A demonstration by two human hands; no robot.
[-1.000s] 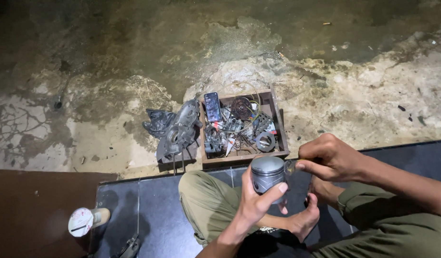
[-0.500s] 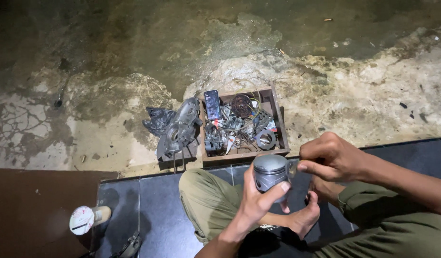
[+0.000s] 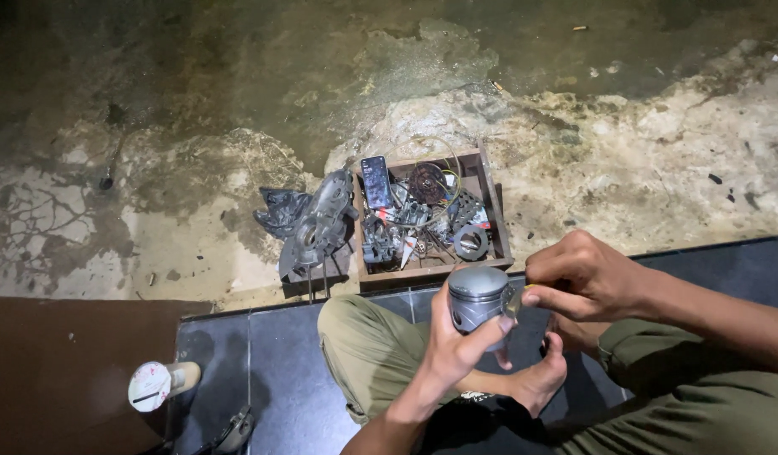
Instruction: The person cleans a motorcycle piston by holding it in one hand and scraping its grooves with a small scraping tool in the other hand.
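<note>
- The left hand (image 3: 458, 341) was curled around a grey metal piston (image 3: 478, 295), thumb up one side and fingers wrapped round the other, holding it upright with its crown facing the camera.
- The right hand (image 3: 584, 276) was closed in a pinch at the piston's right side, fingertips pressed together on something small with a yellowish tip; what it was could not be told.
- The piston sat between the two hands, above the person's bent knee in olive trousers (image 3: 372, 354) and a bare foot (image 3: 536, 383).
- Just beyond the piston, a shallow wooden box (image 3: 492, 221) lay on the floor, filled with small engine parts: a dark phone-like slab (image 3: 377, 181), a round toothed disc (image 3: 428, 181), a ring-shaped part (image 3: 470, 243) and loose wires.
- Touching the box's left side lay a grey engine casing (image 3: 317, 227) on dark crumpled material.
- The box and casing rested on stained, cracked concrete floor (image 3: 195, 152); the person sat on dark tiles (image 3: 271, 371) nearer the camera.
- At the lower left a pale round-topped can (image 3: 153, 385) stood on the tiles beside a brown surface (image 3: 60, 371).
- Against the frames from half a second and a second before, little differed: both hands kept the same grip on the piston, the box and casing lay where they had been, and only the view shifted slightly.
</note>
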